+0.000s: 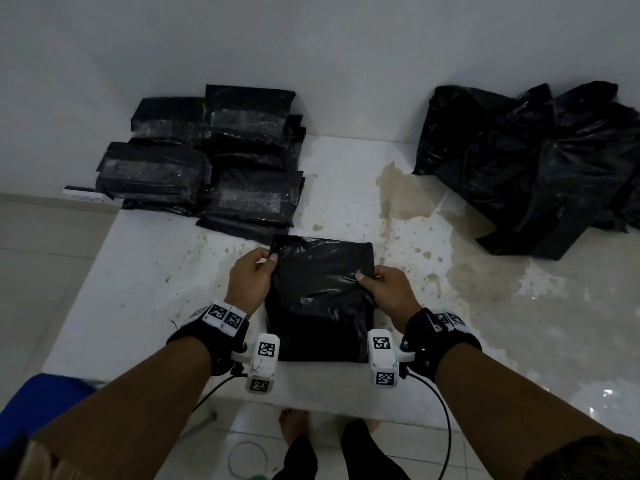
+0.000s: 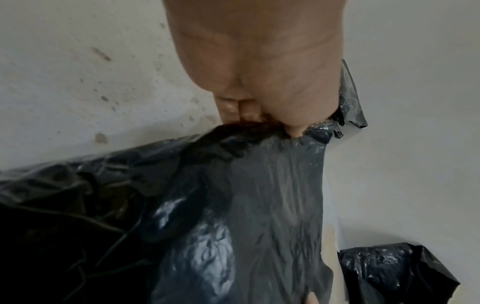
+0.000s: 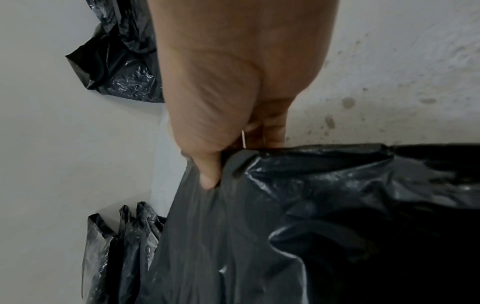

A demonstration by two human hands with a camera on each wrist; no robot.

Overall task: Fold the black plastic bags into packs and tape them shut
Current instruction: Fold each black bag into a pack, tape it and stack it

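A black plastic bag [image 1: 320, 299] lies flat on the white stained table [image 1: 138, 271] in front of me, partly folded into a rectangle. My left hand [image 1: 254, 271] pinches its left edge near the far corner, thumb on top; the left wrist view shows the bag [image 2: 259, 205] gathered under that hand [image 2: 272, 115]. My right hand [image 1: 384, 289] pinches the right edge about halfway down, and in the right wrist view its thumb [image 3: 207, 174] presses into the bag [image 3: 311, 226].
Several taped black packs [image 1: 207, 161] are stacked at the far left of the table. A heap of loose black bags [image 1: 536, 161] lies at the far right. A brownish wet stain [image 1: 467, 258] spreads over the table's right side. A roll of tape [image 1: 247, 459] lies on the floor below.
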